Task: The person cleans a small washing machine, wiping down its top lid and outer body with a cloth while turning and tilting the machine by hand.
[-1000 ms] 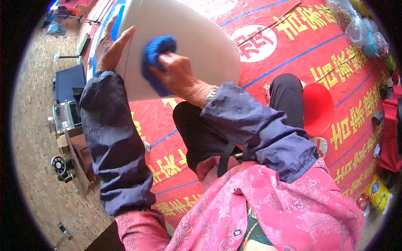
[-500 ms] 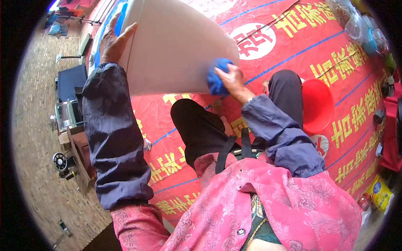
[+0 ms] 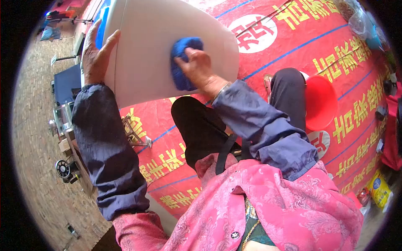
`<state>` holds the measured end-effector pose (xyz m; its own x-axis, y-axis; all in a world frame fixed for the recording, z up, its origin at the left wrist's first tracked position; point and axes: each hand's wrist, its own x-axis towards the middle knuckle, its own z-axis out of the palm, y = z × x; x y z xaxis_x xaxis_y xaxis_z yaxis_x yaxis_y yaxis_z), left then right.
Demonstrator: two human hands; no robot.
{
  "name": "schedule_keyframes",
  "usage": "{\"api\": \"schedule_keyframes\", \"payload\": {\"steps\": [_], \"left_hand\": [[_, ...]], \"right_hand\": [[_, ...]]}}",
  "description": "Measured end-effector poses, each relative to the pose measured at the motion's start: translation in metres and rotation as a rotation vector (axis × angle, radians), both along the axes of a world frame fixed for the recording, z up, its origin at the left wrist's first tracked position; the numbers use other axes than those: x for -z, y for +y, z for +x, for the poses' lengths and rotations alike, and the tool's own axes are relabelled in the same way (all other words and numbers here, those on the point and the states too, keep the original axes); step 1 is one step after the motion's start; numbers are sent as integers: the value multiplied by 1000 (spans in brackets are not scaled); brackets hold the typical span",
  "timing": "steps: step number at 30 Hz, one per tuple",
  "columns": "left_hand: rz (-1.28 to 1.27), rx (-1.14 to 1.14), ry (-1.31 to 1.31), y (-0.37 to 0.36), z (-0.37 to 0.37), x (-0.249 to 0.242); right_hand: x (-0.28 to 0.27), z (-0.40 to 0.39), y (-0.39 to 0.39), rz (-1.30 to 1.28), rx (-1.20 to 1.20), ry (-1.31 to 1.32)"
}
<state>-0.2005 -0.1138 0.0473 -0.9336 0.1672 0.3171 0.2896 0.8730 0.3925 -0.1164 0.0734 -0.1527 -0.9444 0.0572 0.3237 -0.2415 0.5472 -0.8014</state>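
Observation:
A large pale, smooth-sided object (image 3: 142, 50), tapering at one end, stands in front of my knees; its full shape runs out of view at the top. A blue patch (image 3: 102, 29) marks its left side. My left hand (image 3: 97, 58) lies at that left side with thumb and fingers stretched apart, touching the surface. In my right hand (image 3: 201, 69) is a bunched blue cloth (image 3: 181, 79), pressed against the middle of the pale face, my fingers bent over it. The cloth's edge looks slightly blurred.
Beside my right knee is a red bucket (image 3: 321, 102). A red sheet (image 3: 289, 58) with yellow characters and blue lines covers the floor. On the left, a sewing machine handwheel (image 3: 63, 168) sits near a brick-patterned surface (image 3: 37, 138). A yellow packet (image 3: 380, 190) lies at right.
My right hand has carried the blue cloth leftward and a little upward, from near the pale object's right end to its middle. My left hand appears slightly farther left and lower.

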Motion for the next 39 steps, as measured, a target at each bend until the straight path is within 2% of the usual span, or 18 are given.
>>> {"api": "schedule_keyframes", "payload": {"steps": [1, 5, 8, 9, 12, 15, 18, 27, 31, 39], "left_hand": [[32, -20, -37, -2, 0, -1], [259, 8, -131, -14, -2, 1], [334, -11, -191, -18, -2, -1], [346, -16, -206, -19, -2, -1], [145, -1, -82, -23, -5, -2], [250, -18, -175, -18, -2, -3], [169, 14, -96, -19, -4, -2], [125, 33, -43, -18, -4, 1], [41, -5, -15, -22, -6, 1], [96, 6, -51, -15, -6, 2]], "right_hand": [[9, -6, 8, -39, 68, -142], [75, -17, 29, 62, 124, -361], [98, -20, 42, 57, 124, -425], [93, -19, 43, 53, 116, -422], [74, -15, 42, 46, 100, -406], [51, -12, 33, 59, 72, -365], [40, -17, 32, 72, 67, -392], [36, -26, 34, 94, 87, -505], [45, -25, 35, 52, 112, -456], [38, -24, 41, 44, 101, -517]]}}
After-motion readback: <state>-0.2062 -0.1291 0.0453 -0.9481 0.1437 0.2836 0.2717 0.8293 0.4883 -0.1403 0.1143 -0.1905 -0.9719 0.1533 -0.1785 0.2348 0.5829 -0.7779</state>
